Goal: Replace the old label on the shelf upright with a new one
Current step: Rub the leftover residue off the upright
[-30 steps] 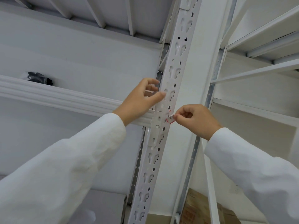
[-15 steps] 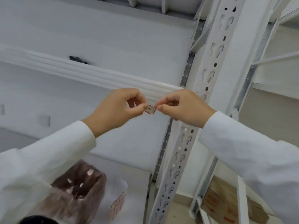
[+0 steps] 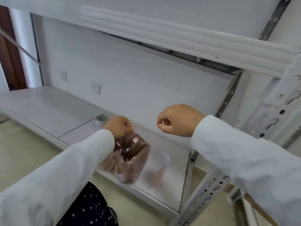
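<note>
My left hand (image 3: 119,126) hovers just above the mouth of a pink see-through bag (image 3: 130,160) on the lower shelf board (image 3: 171,193), fingers pinched on a small reddish old label (image 3: 133,127). The bag holds several label scraps. To the right, my right hand (image 3: 177,121) is in the air with its fingers curled shut and nothing visible in them. A white sheet of new red-edged labels (image 3: 157,172) lies beside the bag. The perforated white shelf upright (image 3: 275,115) runs down the right side, away from both hands.
A roll of tape (image 3: 102,119) stands on the shelf board left of my left hand. A white shelf beam (image 3: 179,39) crosses overhead. Brown cardboard (image 3: 260,212) lies on the floor at lower right. Dark dotted clothing (image 3: 91,207) shows at the bottom.
The label came off the upright and passed from my right hand to my left. My view dropped to the lower shelf, and my left hand carried the label over the pink bag.
</note>
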`<state>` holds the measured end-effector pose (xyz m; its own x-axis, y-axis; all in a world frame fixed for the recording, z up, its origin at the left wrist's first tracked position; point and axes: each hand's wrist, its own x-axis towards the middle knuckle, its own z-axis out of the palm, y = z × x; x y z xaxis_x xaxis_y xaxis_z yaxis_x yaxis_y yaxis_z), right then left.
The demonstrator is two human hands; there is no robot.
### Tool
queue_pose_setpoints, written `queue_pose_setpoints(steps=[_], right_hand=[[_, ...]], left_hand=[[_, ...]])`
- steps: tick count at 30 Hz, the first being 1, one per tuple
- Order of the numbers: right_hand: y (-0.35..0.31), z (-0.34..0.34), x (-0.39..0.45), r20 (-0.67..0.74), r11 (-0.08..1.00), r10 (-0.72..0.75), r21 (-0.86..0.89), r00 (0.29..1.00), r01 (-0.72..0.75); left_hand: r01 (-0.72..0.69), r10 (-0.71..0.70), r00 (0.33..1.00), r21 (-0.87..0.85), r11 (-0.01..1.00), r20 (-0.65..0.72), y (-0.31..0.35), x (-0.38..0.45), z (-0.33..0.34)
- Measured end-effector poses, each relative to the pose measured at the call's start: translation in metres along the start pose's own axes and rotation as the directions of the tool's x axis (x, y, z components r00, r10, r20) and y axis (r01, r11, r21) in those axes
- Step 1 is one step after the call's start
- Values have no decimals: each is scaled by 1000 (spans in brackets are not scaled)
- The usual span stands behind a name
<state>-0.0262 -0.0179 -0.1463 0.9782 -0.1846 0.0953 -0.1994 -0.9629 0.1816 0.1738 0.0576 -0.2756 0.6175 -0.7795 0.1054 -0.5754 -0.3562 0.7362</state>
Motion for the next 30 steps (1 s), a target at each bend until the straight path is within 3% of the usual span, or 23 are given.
queue_pose_setpoints(steps=[5, 11, 13, 17, 20, 24, 27, 30], right_hand=[[10, 24, 9, 76, 1000, 1, 10, 997, -1], [26, 23, 4, 96, 998, 68, -12, 993, -67], [30, 11, -4, 69, 996, 92, -21, 993, -91], [33, -25, -33, -36, 991, 113, -69, 993, -115], [40, -58, -67, -174, 979, 180, -67, 968, -194], [55, -100, -124, -278, 953, 292, 3, 915, -303], [59, -122, -162, -394, 936, 351, 113, 849, -335], [72, -139, -190, -605, 911, 405, 202, 686, -359]], left_hand=[[119, -120, 992, 25, 993, 45, -43, 22, 14], [139, -144, 989, 148, 979, 24, -51, 20, 11], [77, -76, 997, 142, 987, -15, -34, 14, 9], [-224, 223, 974, 26, 974, 50, 38, -1, 11], [-466, 468, 884, -71, 882, 9, 108, -18, 8], [-767, 751, 641, -125, 629, -157, 203, -58, -13], [-851, 801, 524, -221, 476, -290, 261, -87, -31], [-862, 787, 499, -299, 410, -362, 313, -95, -38]])
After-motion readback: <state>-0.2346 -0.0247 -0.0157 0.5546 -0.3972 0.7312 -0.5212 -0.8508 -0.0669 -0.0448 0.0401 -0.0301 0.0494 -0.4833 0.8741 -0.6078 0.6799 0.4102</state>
